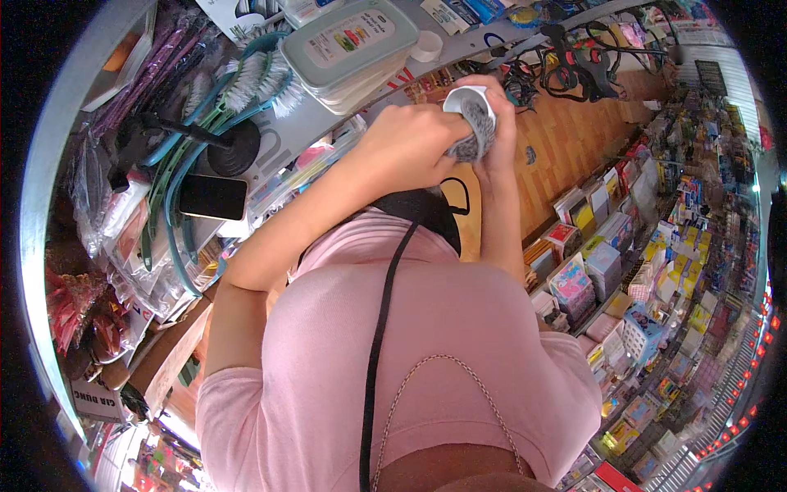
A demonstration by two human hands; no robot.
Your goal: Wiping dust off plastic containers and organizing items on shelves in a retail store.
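Note:
My right hand (501,117) is wrapped around a small white cup-like container (455,96), its open mouth tilted towards me. A grey, fuzzy piece of cloth-like material (472,144) sits partly inside the mouth and hangs over the rim. The fingers of my left hand (424,138) are at this grey piece and seem to pinch it, though the fingertips are partly hidden behind it. Both hands are held up in front of my body, beside the edge of a grey shelf (270,144).
On the shelf are stacked lidded plastic boxes (353,46), a white tape-like roll (426,47), white-bristled brushes (249,83), a black ladle-like utensil (233,147) and a smartphone (213,197). Racks of boxed goods (605,270) line the right. Black straps (578,64) hang ahead above wooden flooring (547,166).

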